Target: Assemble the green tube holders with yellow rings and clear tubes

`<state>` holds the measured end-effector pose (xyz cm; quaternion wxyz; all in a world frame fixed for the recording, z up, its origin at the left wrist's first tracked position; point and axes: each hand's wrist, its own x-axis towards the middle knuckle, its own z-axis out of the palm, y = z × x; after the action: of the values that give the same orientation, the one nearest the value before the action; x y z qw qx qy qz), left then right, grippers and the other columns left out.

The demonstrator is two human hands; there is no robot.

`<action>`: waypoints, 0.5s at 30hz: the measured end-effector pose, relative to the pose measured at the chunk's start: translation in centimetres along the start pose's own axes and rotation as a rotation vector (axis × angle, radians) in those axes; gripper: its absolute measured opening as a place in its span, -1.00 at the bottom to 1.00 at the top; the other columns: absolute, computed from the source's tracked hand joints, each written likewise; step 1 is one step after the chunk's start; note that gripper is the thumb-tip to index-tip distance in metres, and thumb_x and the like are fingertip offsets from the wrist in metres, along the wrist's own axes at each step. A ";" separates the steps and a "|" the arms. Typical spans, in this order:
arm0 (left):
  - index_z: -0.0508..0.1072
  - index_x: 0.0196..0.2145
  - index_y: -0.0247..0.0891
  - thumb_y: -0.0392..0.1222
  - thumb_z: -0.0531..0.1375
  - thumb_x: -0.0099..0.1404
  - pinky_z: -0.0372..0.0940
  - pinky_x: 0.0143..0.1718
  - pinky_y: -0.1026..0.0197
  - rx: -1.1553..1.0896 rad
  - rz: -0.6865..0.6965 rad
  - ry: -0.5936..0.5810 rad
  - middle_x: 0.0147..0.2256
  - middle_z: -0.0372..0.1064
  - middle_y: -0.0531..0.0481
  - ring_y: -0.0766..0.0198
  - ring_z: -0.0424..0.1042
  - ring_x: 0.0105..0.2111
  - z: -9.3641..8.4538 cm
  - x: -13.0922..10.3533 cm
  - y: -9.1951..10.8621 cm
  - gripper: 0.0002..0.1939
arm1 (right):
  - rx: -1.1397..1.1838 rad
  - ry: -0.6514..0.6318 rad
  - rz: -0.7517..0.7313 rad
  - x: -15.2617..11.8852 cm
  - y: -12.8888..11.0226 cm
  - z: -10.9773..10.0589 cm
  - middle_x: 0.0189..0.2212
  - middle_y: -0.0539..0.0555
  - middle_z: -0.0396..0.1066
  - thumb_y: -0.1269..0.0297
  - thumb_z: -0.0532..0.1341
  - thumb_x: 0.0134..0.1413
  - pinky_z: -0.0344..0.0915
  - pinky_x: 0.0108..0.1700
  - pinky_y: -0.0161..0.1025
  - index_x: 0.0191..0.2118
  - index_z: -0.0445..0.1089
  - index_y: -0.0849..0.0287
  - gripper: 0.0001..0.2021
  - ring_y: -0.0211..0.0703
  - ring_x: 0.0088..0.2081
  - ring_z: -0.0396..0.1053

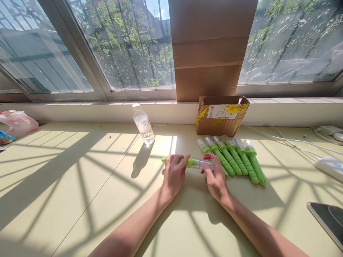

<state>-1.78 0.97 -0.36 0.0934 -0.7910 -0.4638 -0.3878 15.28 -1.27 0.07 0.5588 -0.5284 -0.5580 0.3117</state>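
A green stick-shaped tube with a ridged clear plastic cap (197, 163) lies crosswise between my hands, just above the table. My left hand (174, 171) is closed around its green handle, whose end sticks out to the left. Around the clear end, the fingers of my right hand (215, 176) are curled and gripping. Several like green tubes with clear caps (233, 157) lie side by side just right of my right hand, caps toward the window. What the tube is for cannot be told.
An open cardboard box (222, 116) with a label stands behind the tubes. A clear water bottle (144, 125) stands upright at the back left. A power strip (331, 167) and white cables lie right, with a phone (328, 221) nearer. A pinkish plastic bag (20, 121) sits far left.
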 end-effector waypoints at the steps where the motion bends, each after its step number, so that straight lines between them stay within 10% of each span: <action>1: 0.47 0.10 -0.14 -0.50 0.07 0.31 0.27 -0.10 0.03 0.000 -0.007 -0.006 -0.21 0.46 -0.08 0.13 0.36 -0.21 0.0 0.0 0.0 -0.51 | 0.009 0.008 -0.021 0.0 0.1 0.0 -0.19 0.11 0.41 0.00 0.11 0.24 0.30 -0.41 -0.23 0.03 0.29 0.14 -0.62 -0.20 -0.45 0.35; 8: 0.46 0.10 -0.11 -0.49 0.06 0.33 0.26 -0.07 0.02 -0.005 0.050 0.004 -0.20 0.45 -0.09 0.12 0.36 -0.18 -0.2 0.0 0.2 -0.51 | 0.030 0.038 0.097 0.2 0.4 0.0 -0.61 -0.08 0.23 -0.08 0.09 0.25 0.11 -0.57 -0.27 -0.11 0.35 0.15 -0.62 -0.22 -0.62 0.16; 15: 0.45 0.10 -0.12 -0.47 0.05 0.35 0.25 -0.08 0.04 -0.012 0.014 -0.013 -0.20 0.45 -0.08 0.13 0.36 -0.19 -0.2 0.0 0.2 -0.54 | 0.051 0.045 -0.014 -0.1 0.3 0.0 -0.22 0.10 0.40 0.02 0.17 0.18 0.29 -0.46 -0.19 0.05 0.29 0.08 -0.62 -0.20 -0.51 0.29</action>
<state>-1.75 0.81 -0.18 0.0883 -0.7973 -0.4567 -0.3846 15.35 -1.30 -0.19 0.5867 -0.5170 -0.5407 0.3100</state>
